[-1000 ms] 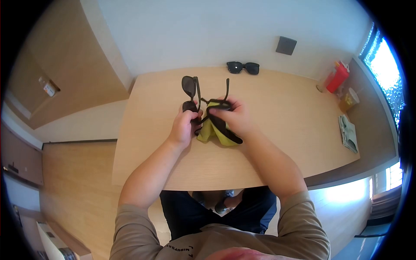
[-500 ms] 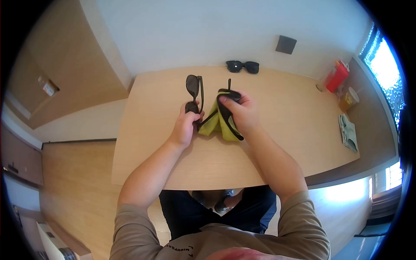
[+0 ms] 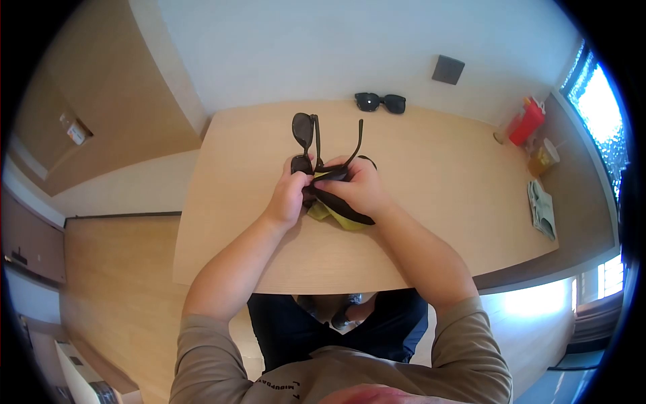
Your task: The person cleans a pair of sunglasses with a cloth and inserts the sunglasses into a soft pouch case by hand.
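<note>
A pair of dark sunglasses (image 3: pixel 303 129) is held upright on its side over the table by my left hand (image 3: pixel 289 195), its fingers closed at the lower lens. One temple arm sticks up and curves away to the right. My right hand (image 3: pixel 360 185) is closed on a yellow-green cloth with black edging (image 3: pixel 346 214), pinching it round the sunglasses near the frame's hinge. The cloth's lower part hangs below both hands. Fingers and folds hide where exactly the cloth meets the sunglasses.
A second pair of sunglasses (image 3: pixel 380 103) lies at the table's back edge. Along the right side are a red container (image 3: pixel 525 124), a cup with a brownish drink (image 3: pixel 544 159) and a folded pale green cloth (image 3: pixel 541 210). The wooden table (image 3: pixel 235 155) meets a white wall.
My right hand has moved left and down, bringing the cloth against the sunglasses near my left hand. The temple arm on the right now shows more fully. My left hand has barely moved.
</note>
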